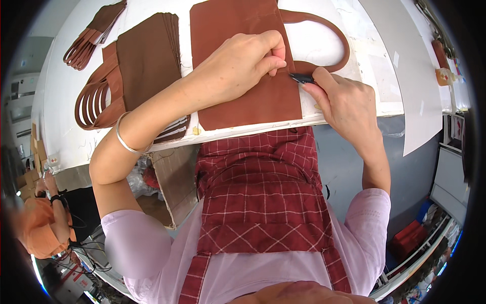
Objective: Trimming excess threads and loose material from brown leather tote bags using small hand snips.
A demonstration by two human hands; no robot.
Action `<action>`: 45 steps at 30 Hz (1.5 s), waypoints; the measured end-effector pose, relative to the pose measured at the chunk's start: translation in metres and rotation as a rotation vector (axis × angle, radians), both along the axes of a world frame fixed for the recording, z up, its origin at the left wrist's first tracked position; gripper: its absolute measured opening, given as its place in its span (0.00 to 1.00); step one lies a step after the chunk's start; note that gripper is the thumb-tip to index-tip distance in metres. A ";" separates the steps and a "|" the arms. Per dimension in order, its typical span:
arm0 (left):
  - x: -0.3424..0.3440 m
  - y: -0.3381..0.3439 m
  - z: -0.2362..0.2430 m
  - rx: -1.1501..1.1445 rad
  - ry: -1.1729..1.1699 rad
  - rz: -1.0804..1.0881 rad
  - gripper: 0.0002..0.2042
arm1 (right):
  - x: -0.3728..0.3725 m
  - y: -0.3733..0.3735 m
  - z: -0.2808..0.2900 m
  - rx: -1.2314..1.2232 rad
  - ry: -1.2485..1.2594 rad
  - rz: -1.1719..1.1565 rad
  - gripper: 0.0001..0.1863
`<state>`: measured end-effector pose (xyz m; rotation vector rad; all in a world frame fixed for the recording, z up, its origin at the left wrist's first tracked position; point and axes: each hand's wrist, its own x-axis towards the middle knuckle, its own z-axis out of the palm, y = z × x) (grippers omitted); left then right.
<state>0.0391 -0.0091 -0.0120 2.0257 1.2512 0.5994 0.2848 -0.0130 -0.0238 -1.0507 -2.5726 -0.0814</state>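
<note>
A flat reddish-brown leather-like bag panel (253, 109) lies in front of me at the table's near edge. Its looped handle (344, 43) curves out to the right. Over the panel, my left hand (248, 61) is closed in a pinch near the handle seam; what its fingertips hold, if anything, is too small to make out. Just right of them, my right hand (344, 99) is closed around a small black tool (302, 77), likely thread snips, whose tip points left at the seam. Most of the tool is hidden inside the hand.
Left of my work lies a stack of dark brown panels (147, 61) with looped handles (93, 104). A smaller bundle of handles (83, 48) lies beyond it. The white table (55, 121) has a pale sheet (410, 66) at right. Another person (48, 228) is at lower left.
</note>
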 end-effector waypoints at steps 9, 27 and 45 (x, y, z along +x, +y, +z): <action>0.004 -0.003 0.001 -0.126 -0.087 0.009 0.07 | -0.007 -0.001 -0.003 0.055 0.014 -0.058 0.17; -0.002 0.003 0.003 -0.301 -0.289 0.056 0.09 | -0.001 0.000 -0.006 0.121 0.026 -0.069 0.17; -0.013 -0.010 0.001 -0.268 -0.068 0.143 0.09 | -0.018 0.003 0.011 0.010 -0.044 0.025 0.17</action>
